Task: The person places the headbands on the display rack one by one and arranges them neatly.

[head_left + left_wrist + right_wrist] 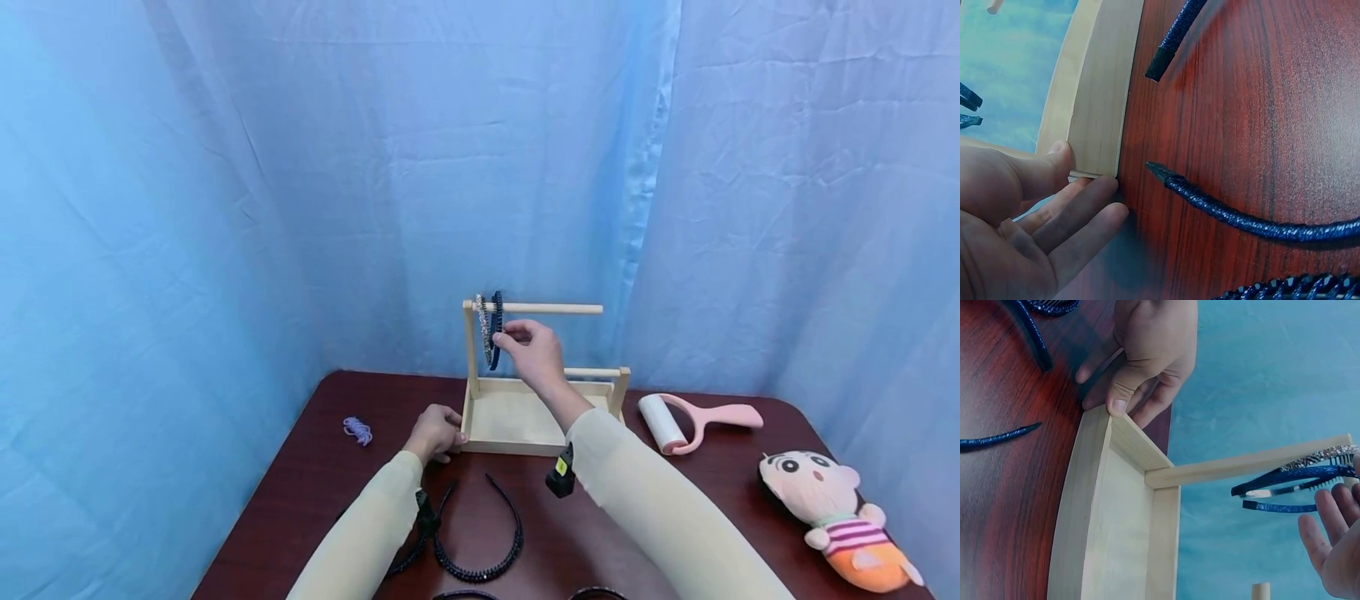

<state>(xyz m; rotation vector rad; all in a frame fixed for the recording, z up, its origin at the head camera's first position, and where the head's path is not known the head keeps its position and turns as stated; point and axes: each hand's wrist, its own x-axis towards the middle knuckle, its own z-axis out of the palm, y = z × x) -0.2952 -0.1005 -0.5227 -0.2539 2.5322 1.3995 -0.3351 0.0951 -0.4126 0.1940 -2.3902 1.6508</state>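
Sparkly headband sorted, being held by 12 o'clock bar; dark headband being pinched by right fingers, tray by left fingers; loose headbands being left at 6.

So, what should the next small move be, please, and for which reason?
Probably the right grip should gently release the dark headband: it seems already looped over the upper rod beside the glittery headband, while the left grip holds the wooden rack at a corner.
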